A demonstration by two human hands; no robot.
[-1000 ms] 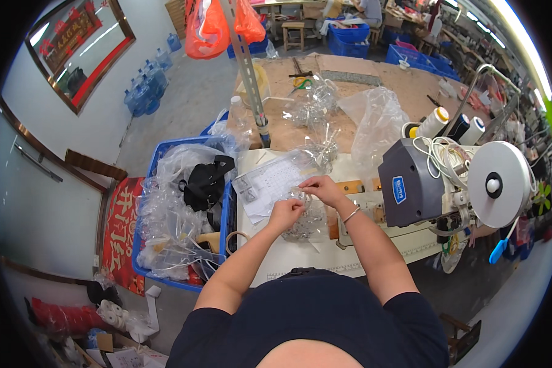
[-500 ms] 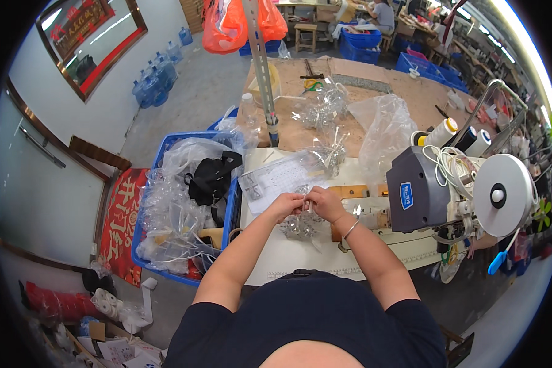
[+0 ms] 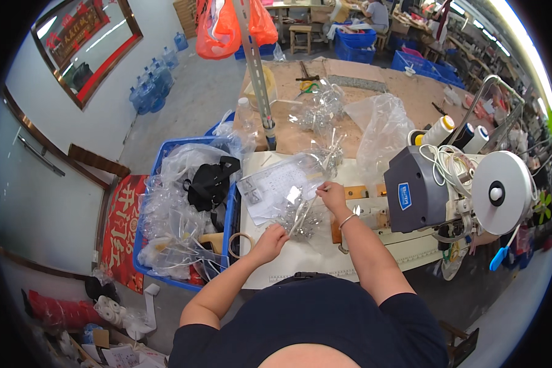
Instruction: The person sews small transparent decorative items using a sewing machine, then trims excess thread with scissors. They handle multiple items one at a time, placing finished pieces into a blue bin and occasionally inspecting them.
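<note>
Off-white strip point(image 3: 299, 214) gripped at both ends, ctr. of frame

The strip runs diagonally, lower L to upper R, just below ctr. of the frame. The L hand point(image 3: 272, 242) has its fingers pinched on the lower end; the R hand point(image 3: 332, 195), w/ a bracelet point(image 3: 347, 219) at the wrist, is clamped betw. thumb & fingers on the upper end. The hands are thus apart, w/ the strip betw. them. Behind it lies a silvery heap point(image 3: 310, 230); contact betw. the two can't be told. A printed sheet point(image 3: 267, 195) lies to the upper L of the heap, on the white table point(image 3: 270, 273).

At R of frame: sewing machine point(image 3: 420, 190) w/ thread spools point(image 3: 438, 130) behind & a white reel point(image 3: 481, 184) beside. At L of ctr.: blue crate point(image 3: 232, 218), filled w/ clear plastic point(image 3: 165, 214), a black bag point(image 3: 210, 187) on top. A tape roll point(image 3: 242, 233) sits betw. crate & L hand. Upper ctr.: a second silvery heap point(image 3: 322, 113) on the brown table point(image 3: 356, 92); a clear bag point(image 3: 383, 126) to its R.
</note>
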